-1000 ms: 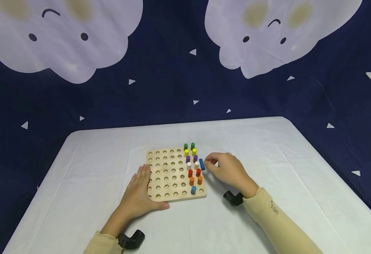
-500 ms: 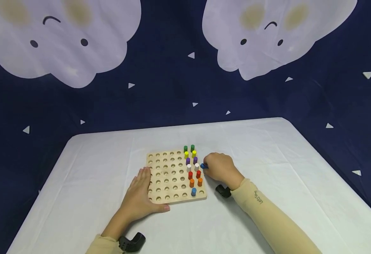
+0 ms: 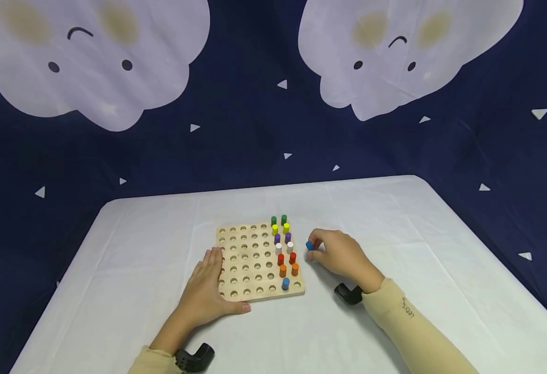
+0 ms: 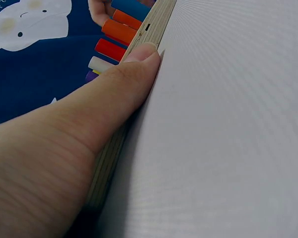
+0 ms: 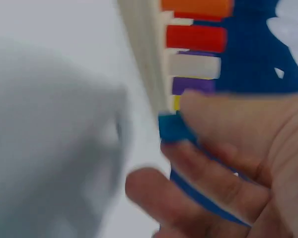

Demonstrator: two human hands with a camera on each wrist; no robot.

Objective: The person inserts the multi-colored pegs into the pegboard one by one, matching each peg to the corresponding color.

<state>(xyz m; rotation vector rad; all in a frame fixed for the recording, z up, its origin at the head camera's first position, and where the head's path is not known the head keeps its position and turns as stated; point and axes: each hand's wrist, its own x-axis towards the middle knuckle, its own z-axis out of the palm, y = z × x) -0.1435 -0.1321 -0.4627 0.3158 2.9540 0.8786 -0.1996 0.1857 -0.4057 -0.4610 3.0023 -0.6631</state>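
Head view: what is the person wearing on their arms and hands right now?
Both hands, left hand and right hand, are bare, with no gloves. Each arm has a long pale yellow-beige sleeve; the right one carries small dark lettering near the cuff. A black wrist mount sits at each wrist, left and right.

Right hand (image 3: 343,255) pinches a blue peg (image 3: 309,245) (beside the pegboard (image 3: 250,262)).

Both arms wear snug, pale beige sleeves that end at the wrist. The right sleeve (image 3: 411,324) carries small dark lettering toward its 12 o'clock end. A black curved camera mount (image 3: 348,294) sits at the right wrist, another (image 3: 194,357) at the left.
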